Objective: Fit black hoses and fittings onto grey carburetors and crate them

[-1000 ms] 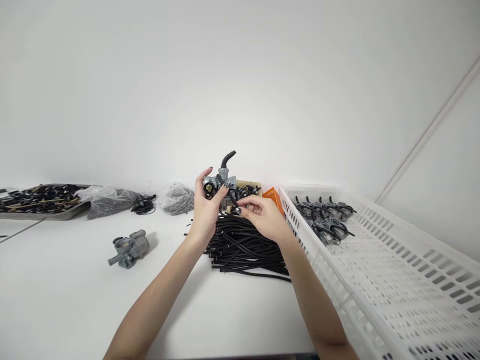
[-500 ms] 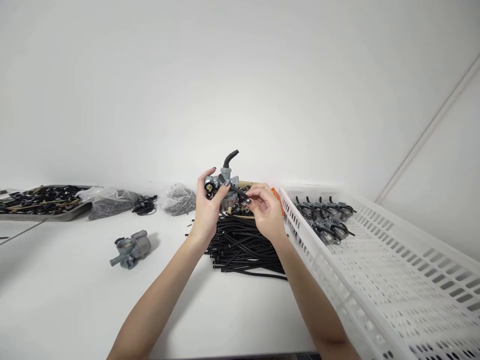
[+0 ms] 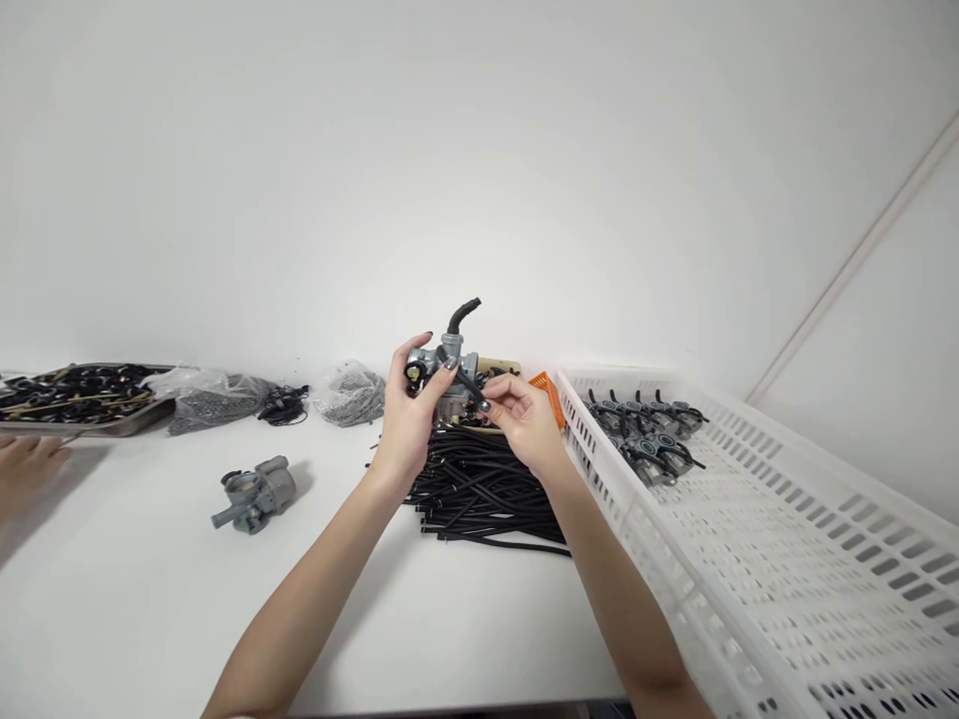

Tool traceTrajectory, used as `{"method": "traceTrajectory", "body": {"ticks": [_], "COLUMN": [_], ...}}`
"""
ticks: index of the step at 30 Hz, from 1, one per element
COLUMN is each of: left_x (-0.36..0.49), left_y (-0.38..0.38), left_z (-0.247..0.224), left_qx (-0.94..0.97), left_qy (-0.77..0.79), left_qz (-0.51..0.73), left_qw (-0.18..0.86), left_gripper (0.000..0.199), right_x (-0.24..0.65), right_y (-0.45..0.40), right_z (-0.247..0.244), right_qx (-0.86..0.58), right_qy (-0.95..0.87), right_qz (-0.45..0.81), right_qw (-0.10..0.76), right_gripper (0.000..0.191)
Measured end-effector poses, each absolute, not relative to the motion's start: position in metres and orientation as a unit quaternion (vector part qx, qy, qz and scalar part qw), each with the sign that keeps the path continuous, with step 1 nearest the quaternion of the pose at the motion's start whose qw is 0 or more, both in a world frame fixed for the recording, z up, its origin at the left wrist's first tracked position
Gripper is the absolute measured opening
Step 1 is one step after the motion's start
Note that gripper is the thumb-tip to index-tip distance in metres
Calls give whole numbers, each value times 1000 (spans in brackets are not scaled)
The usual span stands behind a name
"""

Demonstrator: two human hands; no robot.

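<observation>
My left hand (image 3: 409,419) is closed around a grey metal carburetor (image 3: 452,348) held up above the table. A curved black rubber boot (image 3: 464,315) sticks up from its top. Across its near side runs a short black rubber hose (image 3: 469,383), with my left thumb by its upper end. The fingers of my right hand (image 3: 524,419) pinch the hose's lower end. Part of the carburetor is hidden behind my left fingers. Below both hands lies a pile of black rubber hoses (image 3: 486,489).
A second carburetor (image 3: 256,493) lies on the white table (image 3: 420,639). At right, a white perforated crate (image 3: 719,589) holds several carburetors (image 3: 651,439). An orange basket (image 3: 550,397), plastic bags (image 3: 217,397) and a metal tray (image 3: 135,424) of black parts stand behind. Another person's hand (image 3: 34,469) rests at far left.
My right hand has shifted slightly left, closer to the carburetor, along with the hose end. Another person's hand has come into view at the far left, by the tray.
</observation>
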State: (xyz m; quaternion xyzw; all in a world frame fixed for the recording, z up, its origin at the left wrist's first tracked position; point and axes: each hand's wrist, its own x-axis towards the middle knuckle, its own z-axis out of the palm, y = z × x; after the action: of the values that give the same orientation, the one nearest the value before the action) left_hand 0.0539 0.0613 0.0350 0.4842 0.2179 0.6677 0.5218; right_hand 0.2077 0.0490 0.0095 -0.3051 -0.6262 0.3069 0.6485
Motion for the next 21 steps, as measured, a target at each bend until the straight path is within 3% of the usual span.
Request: {"method": "traceTrajectory", "body": {"ticks": [6, 8, 12, 21], "left_x": [53, 54, 57, 59], "left_y": [62, 63, 62, 59], "left_z": [33, 32, 32, 30], "left_qx": [507, 497, 487, 528], "left_qy": [222, 218, 205, 207], "left_qz": [670, 671, 655, 636], "left_qw": [495, 505, 540, 524], "left_gripper": [55, 56, 56, 57], "right_x": [208, 211, 213, 207], "right_y": [48, 45, 40, 48], "right_z": [8, 11, 17, 9], "right_qx": [-361, -357, -285, -297], "right_qy": [-612, -603, -605, -584], "right_qz": [257, 292, 428, 400], "right_qw": [655, 651, 608, 641], "right_gripper": [21, 32, 72, 74]}}
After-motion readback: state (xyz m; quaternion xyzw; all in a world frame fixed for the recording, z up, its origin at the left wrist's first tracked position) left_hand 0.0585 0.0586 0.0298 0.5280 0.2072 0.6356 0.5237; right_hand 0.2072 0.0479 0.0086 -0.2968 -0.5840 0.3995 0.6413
